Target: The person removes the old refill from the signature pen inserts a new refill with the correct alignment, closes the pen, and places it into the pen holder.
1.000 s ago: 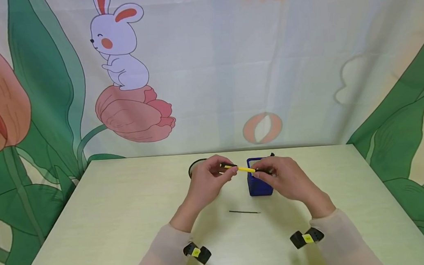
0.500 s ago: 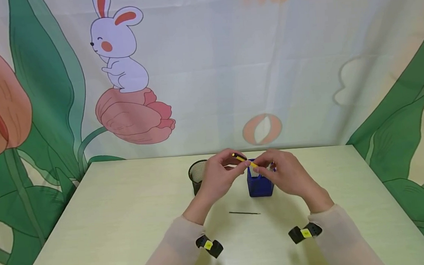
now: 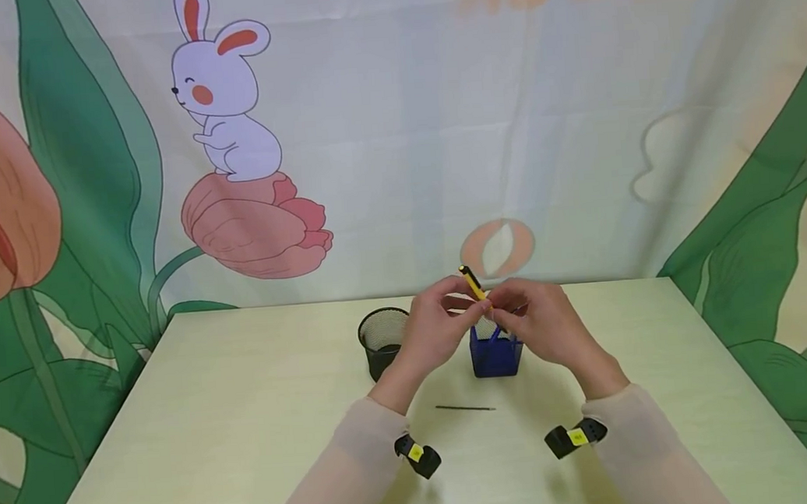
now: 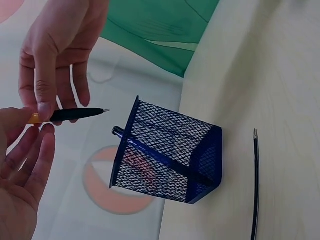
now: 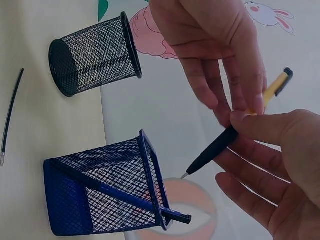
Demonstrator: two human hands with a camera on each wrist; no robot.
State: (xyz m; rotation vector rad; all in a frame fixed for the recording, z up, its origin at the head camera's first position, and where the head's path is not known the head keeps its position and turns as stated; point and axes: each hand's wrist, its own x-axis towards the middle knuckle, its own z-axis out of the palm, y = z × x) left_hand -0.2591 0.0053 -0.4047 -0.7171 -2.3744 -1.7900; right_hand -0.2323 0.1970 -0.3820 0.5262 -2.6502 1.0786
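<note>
A yellow and black ballpoint pen is held above the table by both hands, clip end up. My left hand pinches its yellow barrel between thumb and fingers. With thumb and fingertips, my right hand pinches the pen close by, near where yellow meets black. The black grip ends in a bare metal tip. Just below and behind the hands is a square blue mesh pen holder, with a blue pen leaning inside it. A thin dark pen refill lies on the table in front of the holder.
A round black mesh cup stands left of the blue holder, partly behind my left hand. The pale wooden table ends at a printed cloth backdrop with a rabbit and tulips.
The pen has turned from nearly level to steeply tilted, its clip end rising. My left hand has moved right, closer to the right hand, uncovering more of the black cup.
</note>
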